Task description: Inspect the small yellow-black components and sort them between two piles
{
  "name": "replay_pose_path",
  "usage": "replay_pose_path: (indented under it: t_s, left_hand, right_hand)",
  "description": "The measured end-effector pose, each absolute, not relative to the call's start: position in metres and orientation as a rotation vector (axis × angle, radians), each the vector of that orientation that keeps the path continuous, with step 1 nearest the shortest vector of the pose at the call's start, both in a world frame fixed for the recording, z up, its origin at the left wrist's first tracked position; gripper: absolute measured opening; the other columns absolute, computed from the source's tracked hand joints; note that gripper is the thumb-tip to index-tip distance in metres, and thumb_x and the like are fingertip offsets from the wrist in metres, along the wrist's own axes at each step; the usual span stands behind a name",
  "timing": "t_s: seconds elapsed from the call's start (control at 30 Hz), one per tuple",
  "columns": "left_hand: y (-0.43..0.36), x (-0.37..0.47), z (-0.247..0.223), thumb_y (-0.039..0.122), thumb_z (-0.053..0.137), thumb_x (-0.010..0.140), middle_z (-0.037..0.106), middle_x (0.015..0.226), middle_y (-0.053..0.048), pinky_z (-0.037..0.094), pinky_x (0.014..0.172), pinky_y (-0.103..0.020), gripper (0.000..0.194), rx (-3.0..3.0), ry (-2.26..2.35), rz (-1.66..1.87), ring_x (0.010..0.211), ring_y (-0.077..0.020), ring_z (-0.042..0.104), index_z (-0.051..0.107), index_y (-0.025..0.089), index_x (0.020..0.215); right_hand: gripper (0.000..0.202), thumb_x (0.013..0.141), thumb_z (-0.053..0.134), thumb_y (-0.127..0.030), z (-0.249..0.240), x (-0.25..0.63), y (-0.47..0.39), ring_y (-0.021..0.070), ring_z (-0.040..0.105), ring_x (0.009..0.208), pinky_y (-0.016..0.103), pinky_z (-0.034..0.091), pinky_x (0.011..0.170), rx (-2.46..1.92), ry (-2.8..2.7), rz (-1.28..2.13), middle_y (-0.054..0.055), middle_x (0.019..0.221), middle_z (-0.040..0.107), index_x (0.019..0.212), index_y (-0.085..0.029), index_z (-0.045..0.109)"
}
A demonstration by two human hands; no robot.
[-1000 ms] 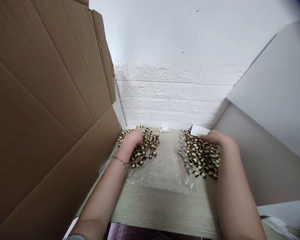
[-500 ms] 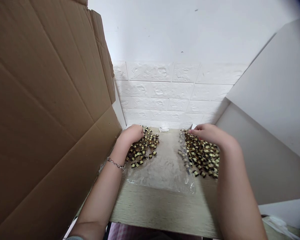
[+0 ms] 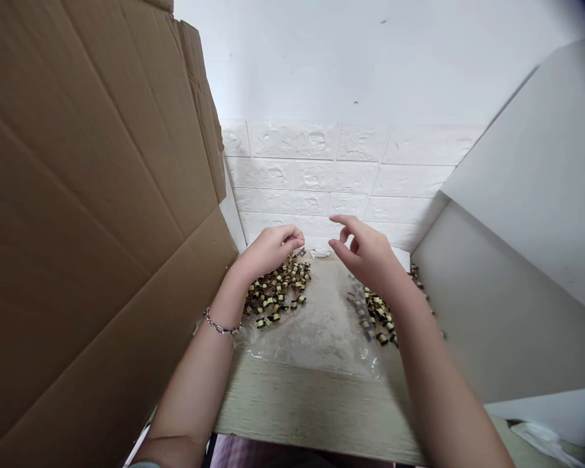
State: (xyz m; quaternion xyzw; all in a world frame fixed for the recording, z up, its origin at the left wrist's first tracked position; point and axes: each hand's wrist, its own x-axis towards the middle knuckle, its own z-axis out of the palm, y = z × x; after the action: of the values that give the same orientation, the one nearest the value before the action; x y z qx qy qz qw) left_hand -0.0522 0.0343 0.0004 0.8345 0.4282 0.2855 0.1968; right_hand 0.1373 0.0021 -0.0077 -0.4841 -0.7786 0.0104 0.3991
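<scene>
Over the left pile of small black-and-yellow parts (image 3: 280, 286), which look like little wound coils, my left hand (image 3: 273, 250) is raised with thumb and fingers pinched together. One such part (image 3: 301, 252) shows just under its fingertips and seems to be held there. My right hand (image 3: 365, 252) hovers opposite, its index finger stretched out and thumb apart, nothing visible between them. Below both hands lies a clear plastic bag (image 3: 316, 331), flat on the table. A second pile of the same parts (image 3: 381, 315) is partly hidden by my right hand and forearm.
A tall cardboard sheet (image 3: 102, 195) walls off the left side. White panels (image 3: 507, 279) stand on the right, and a white brick-patterned wall (image 3: 316, 172) closes the back. The table's front edge (image 3: 302, 439) is near me. White plastic (image 3: 546, 437) lies at the lower right.
My left hand has lifted off the left pile and moved right. My right hand has left the right pile, moving left and up, and its fingers have spread. Both hands are now close together.
</scene>
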Motion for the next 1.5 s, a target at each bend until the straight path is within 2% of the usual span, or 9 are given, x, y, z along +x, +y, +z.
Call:
replay_pose_path:
  t_s: [0.07, 0.3, 0.7, 0.87, 1.07, 1.27, 1.5]
  left_hand:
    - [0.034, -0.051, 0.002, 0.03, 0.041, 0.079, 0.049, 0.069, 0.002, 0.033, 0.063, -0.022, 0.018, 2.259, 1.115, 0.932, 0.067, -0.0103, 0.043, 0.051, 0.017, 0.074]
    - [0.028, -0.044, 0.007, 0.027, 0.051, 0.076, 0.042, 0.066, 0.003, 0.032, 0.059, -0.019, 0.014, 1.864, 0.788, 1.21, 0.061, -0.0067, 0.038, 0.05, 0.014, 0.071]
    - [0.026, -0.037, 0.004, 0.029, 0.058, 0.072, 0.046, 0.066, 0.003, 0.033, 0.061, -0.018, 0.017, 1.727, 0.647, 1.251, 0.063, -0.0059, 0.042, 0.052, 0.013, 0.072]
    - [0.03, -0.036, 0.0, 0.029, 0.06, 0.071, 0.049, 0.066, 0.002, 0.034, 0.061, -0.018, 0.016, 1.685, 0.592, 1.281, 0.063, -0.0057, 0.043, 0.054, 0.014, 0.072]
    - [0.03, -0.033, -0.002, 0.029, 0.061, 0.071, 0.048, 0.065, 0.003, 0.034, 0.061, -0.017, 0.016, 1.611, 0.579, 1.298, 0.062, -0.0051, 0.043, 0.054, 0.014, 0.072]
    - [0.03, -0.03, -0.002, 0.029, 0.063, 0.068, 0.05, 0.066, 0.003, 0.034, 0.061, -0.017, 0.018, 1.555, 0.584, 1.299, 0.063, -0.005, 0.044, 0.054, 0.014, 0.073]
    - [0.03, -0.029, -0.004, 0.032, 0.063, 0.069, 0.052, 0.066, 0.003, 0.036, 0.064, -0.017, 0.019, 1.513, 0.566, 1.27, 0.062, -0.0047, 0.045, 0.056, 0.015, 0.074]
  right_hand:
    - [0.036, 0.079, 0.049, -0.024, -0.009, 0.132, 0.0, 0.0086, 0.043, 0.055, 0.023, 0.036, 0.058, -1.13, -1.942, 0.014, 0.0, 0.08, 0.054, 0.114, -0.021, 0.045]
    - [0.017, 0.08, 0.051, -0.021, -0.008, 0.121, -0.007, 0.0084, 0.042, 0.056, 0.023, 0.037, 0.058, -0.935, -1.939, -0.087, 0.001, 0.079, 0.054, 0.096, -0.019, 0.055]
    - [0.006, 0.08, 0.048, -0.014, -0.008, 0.119, -0.004, 0.0111, 0.047, 0.065, 0.023, 0.036, 0.058, -0.908, -1.922, -0.108, 0.001, 0.075, 0.053, 0.078, -0.018, 0.053]
    - [0.007, 0.081, 0.045, -0.014, -0.009, 0.12, -0.004, 0.0122, 0.047, 0.066, 0.024, 0.035, 0.057, -0.912, -1.941, -0.08, 0.002, 0.076, 0.052, 0.079, -0.018, 0.051]
    - [0.01, 0.081, 0.046, -0.014, -0.008, 0.123, -0.004, 0.0116, 0.047, 0.067, 0.024, 0.035, 0.059, -0.921, -1.988, -0.043, 0.002, 0.081, 0.054, 0.088, -0.018, 0.052]
    - [0.009, 0.081, 0.046, -0.013, -0.008, 0.122, -0.005, 0.011, 0.047, 0.069, 0.023, 0.035, 0.061, -0.899, -1.994, -0.047, 0.001, 0.076, 0.053, 0.081, -0.018, 0.053]
    - [0.007, 0.08, 0.045, -0.015, -0.005, 0.121, -0.01, 0.0091, 0.043, 0.058, 0.022, 0.034, 0.056, -0.909, -1.922, -0.031, 0.0, 0.071, 0.052, 0.077, -0.018, 0.051]
